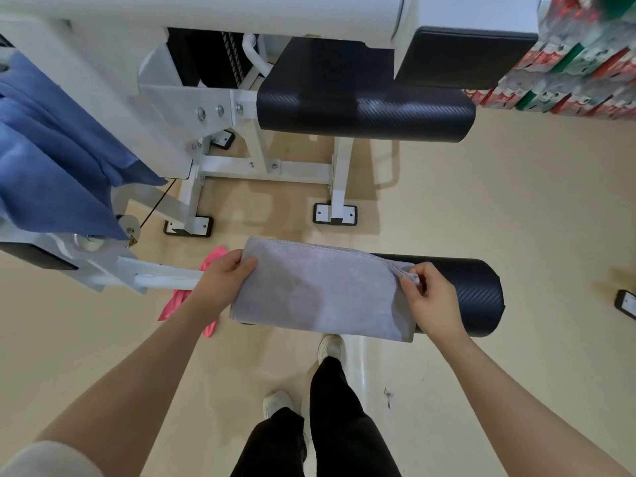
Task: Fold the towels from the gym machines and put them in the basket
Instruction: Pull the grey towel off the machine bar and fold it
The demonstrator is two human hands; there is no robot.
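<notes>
Left hand [220, 284] gripping grey towel [320, 290] edge, right hand [430, 297] apparently pinching opposite corner

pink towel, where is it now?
Head view, lower left: the pink towel hangs on the white machine bar, behind the left hand, beside the grey towel.

1. Smooth beige floor [481, 208], glossy, with soft shadows.
2. White-framed gym machine [261, 166] carrying black padded seat [364, 108] and roller [461, 297].
3. Red, green and white patterned wall [585, 63] at upper right.
</notes>
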